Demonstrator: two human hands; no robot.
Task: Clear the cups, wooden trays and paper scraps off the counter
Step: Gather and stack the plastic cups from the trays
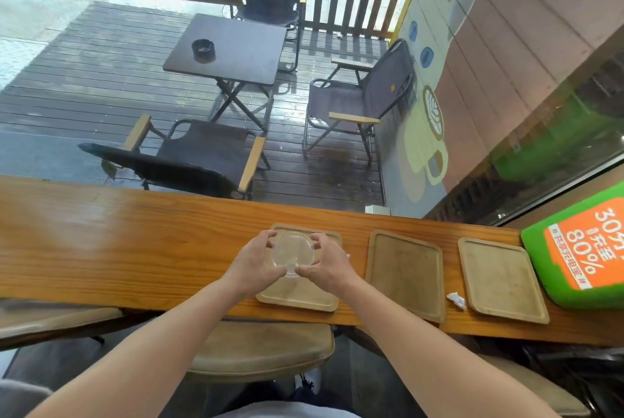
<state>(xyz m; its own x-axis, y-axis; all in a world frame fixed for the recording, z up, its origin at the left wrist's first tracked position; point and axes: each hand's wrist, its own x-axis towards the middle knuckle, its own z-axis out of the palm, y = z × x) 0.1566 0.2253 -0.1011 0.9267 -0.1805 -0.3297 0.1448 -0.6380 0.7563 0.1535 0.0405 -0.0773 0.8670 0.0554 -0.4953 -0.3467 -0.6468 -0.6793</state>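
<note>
A clear plastic cup (293,252) is held over the leftmost wooden tray (299,294) on the wooden counter (135,248). My left hand (255,262) grips its left side and my right hand (326,264) grips its right side. Seen from above, the cup looks empty. A second wooden tray (407,274) lies to the right, and a third wooden tray (501,279) lies further right. A crumpled white paper scrap (456,300) rests between those two trays near the front edge. Another bit of white paper (347,256) peeks out behind my right hand.
A green and orange charging box (580,248) stands at the counter's right end. Padded stools (263,350) sit under the counter in front of me. Beyond the window are a wet deck, a folding table with an ashtray (203,50) and folding chairs.
</note>
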